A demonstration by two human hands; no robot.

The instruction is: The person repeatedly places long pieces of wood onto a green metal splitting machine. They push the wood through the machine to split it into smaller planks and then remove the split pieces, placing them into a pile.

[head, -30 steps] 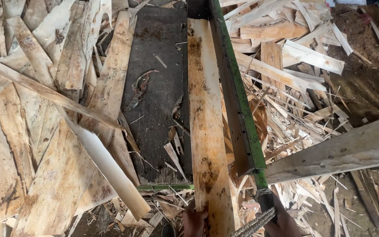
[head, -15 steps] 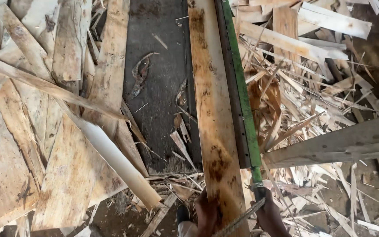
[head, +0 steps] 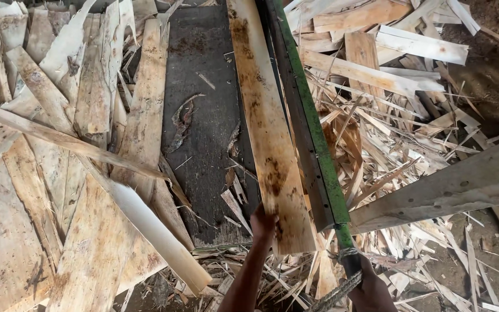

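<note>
my left hand point(head: 263, 222) pinches the near end of a long veneer strip point(head: 264, 121) lying on the dark tabletop point(head: 203, 86). my right hand point(head: 368, 289) has its grip pressed together around the rope-wound handle of the green-edged blade point(head: 313, 133) just beside the strip.

The left hand point(head: 263, 221) reaches far, fingers point(head: 259, 215) curled shut. The right hand point(head: 371, 286) stays near, closed in a fist.

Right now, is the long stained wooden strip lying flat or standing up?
Lying flat: the wooden strip rests along the dark board, the left hand gripping its near end.
</note>
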